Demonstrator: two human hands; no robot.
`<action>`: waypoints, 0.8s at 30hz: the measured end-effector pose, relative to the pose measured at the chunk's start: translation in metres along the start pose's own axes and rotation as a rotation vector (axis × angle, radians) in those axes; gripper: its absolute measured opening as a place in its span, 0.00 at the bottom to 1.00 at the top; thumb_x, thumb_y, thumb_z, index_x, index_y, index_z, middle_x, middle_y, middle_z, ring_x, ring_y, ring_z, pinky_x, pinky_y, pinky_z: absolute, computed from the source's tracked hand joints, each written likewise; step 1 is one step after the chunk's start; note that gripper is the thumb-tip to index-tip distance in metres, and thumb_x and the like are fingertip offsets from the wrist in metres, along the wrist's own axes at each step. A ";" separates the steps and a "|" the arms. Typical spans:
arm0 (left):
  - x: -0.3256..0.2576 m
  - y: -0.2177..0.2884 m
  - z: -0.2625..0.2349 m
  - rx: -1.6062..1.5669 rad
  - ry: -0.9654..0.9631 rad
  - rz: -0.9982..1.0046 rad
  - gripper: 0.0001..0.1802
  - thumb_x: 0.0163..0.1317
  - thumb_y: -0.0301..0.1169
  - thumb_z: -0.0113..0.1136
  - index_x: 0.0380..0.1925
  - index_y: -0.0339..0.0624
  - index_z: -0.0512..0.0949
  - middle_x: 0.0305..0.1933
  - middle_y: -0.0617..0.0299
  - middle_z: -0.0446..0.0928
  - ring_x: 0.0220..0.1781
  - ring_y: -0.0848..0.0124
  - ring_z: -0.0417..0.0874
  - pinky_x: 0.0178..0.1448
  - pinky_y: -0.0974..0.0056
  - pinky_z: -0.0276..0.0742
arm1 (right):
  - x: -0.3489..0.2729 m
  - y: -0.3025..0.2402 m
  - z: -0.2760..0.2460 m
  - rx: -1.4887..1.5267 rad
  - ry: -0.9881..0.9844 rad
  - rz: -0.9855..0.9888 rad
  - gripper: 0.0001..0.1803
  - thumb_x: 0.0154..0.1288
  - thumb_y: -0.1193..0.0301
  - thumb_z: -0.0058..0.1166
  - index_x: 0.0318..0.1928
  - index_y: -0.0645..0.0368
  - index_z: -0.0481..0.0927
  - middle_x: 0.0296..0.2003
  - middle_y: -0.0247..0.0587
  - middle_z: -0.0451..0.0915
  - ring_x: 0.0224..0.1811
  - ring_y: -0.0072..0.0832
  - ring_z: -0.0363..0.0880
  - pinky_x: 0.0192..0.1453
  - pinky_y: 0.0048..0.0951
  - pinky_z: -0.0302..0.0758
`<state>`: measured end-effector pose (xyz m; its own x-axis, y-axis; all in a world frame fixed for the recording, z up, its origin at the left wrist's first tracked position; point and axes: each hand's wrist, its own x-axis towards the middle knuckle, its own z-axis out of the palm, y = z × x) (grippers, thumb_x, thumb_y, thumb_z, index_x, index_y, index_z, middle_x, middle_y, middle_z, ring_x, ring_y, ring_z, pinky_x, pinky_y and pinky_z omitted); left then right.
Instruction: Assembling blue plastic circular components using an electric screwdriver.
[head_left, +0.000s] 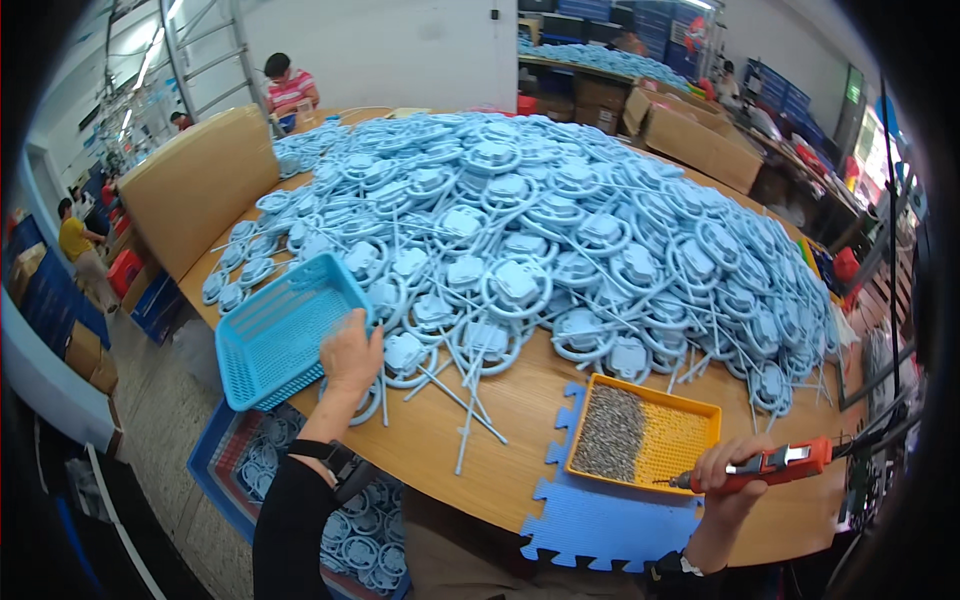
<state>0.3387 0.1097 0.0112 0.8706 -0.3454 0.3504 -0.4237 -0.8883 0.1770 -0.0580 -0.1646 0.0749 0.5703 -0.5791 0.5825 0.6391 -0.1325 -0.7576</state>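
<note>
My left hand (350, 352) is at the right end of a light-blue plastic basket (285, 335), its fingers curled at the rim. The basket has perforated walls and sits tilted at the table's left edge, with no parts visible inside. In my right hand (728, 470) is a red and black electric screwdriver (795, 461), its bit pointing left over the lower right corner of a yellow tray (685, 432). Small grey screws (608, 432) fill the tray's left half. Behind both hands rises a large heap of pale-blue ring-shaped plastic parts (515, 285) with long thin rods among them.
A blue foam mat (600, 525) lies under the tray at the front edge of the wooden table (440, 440). Below the edge, a blue crate (215, 450) holds more ring parts. A cardboard sheet (205, 185) stands at the far left. People sit or stand in the background.
</note>
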 end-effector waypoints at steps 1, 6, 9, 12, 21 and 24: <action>-0.003 0.000 -0.002 -0.054 0.093 0.077 0.14 0.56 0.36 0.62 0.38 0.41 0.75 0.41 0.52 0.77 0.47 0.53 0.78 0.48 0.49 0.72 | -0.003 -0.005 -0.005 -0.002 0.027 0.008 0.32 0.57 0.43 0.60 0.39 0.60 0.66 0.18 0.37 0.69 0.16 0.28 0.70 0.19 0.28 0.72; -0.008 0.052 -0.004 -0.157 0.299 0.547 0.32 0.50 0.37 0.68 0.55 0.40 0.70 0.55 0.51 0.68 0.58 0.51 0.68 0.64 0.40 0.57 | -0.018 -0.021 -0.029 0.046 0.063 -0.008 0.29 0.58 0.48 0.63 0.39 0.63 0.69 0.19 0.41 0.72 0.18 0.30 0.72 0.21 0.30 0.72; -0.002 0.132 -0.006 -0.328 0.217 0.702 0.38 0.47 0.41 0.70 0.59 0.41 0.69 0.58 0.49 0.67 0.60 0.50 0.67 0.65 0.41 0.57 | -0.023 -0.019 -0.040 0.064 0.058 0.081 0.28 0.55 0.51 0.66 0.40 0.64 0.75 0.23 0.44 0.77 0.23 0.31 0.76 0.26 0.32 0.73; 0.017 0.179 0.018 -0.307 0.080 0.550 0.48 0.44 0.45 0.72 0.66 0.44 0.62 0.61 0.41 0.64 0.64 0.44 0.64 0.67 0.41 0.56 | -0.020 -0.020 -0.042 0.132 0.045 0.128 0.27 0.53 0.54 0.70 0.40 0.63 0.75 0.23 0.42 0.76 0.25 0.29 0.76 0.28 0.28 0.71; 0.006 0.182 0.024 -0.302 -0.016 0.531 0.44 0.43 0.32 0.66 0.64 0.44 0.63 0.55 0.44 0.67 0.57 0.46 0.69 0.61 0.53 0.66 | -0.028 -0.045 -0.089 0.086 0.126 0.036 0.29 0.53 0.53 0.69 0.42 0.64 0.72 0.23 0.40 0.74 0.25 0.25 0.73 0.26 0.25 0.68; -0.022 0.184 -0.012 -0.501 -0.200 0.531 0.44 0.40 0.28 0.67 0.63 0.41 0.64 0.58 0.45 0.67 0.58 0.51 0.70 0.62 0.56 0.66 | -0.029 -0.044 -0.096 0.055 0.123 0.032 0.31 0.52 0.51 0.70 0.42 0.64 0.72 0.23 0.39 0.74 0.24 0.24 0.73 0.26 0.24 0.67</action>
<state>0.2380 -0.0426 0.0473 0.5265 -0.7792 0.3401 -0.8201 -0.3599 0.4450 -0.1518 -0.2189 0.0628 0.5254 -0.6770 0.5154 0.6510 -0.0702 -0.7558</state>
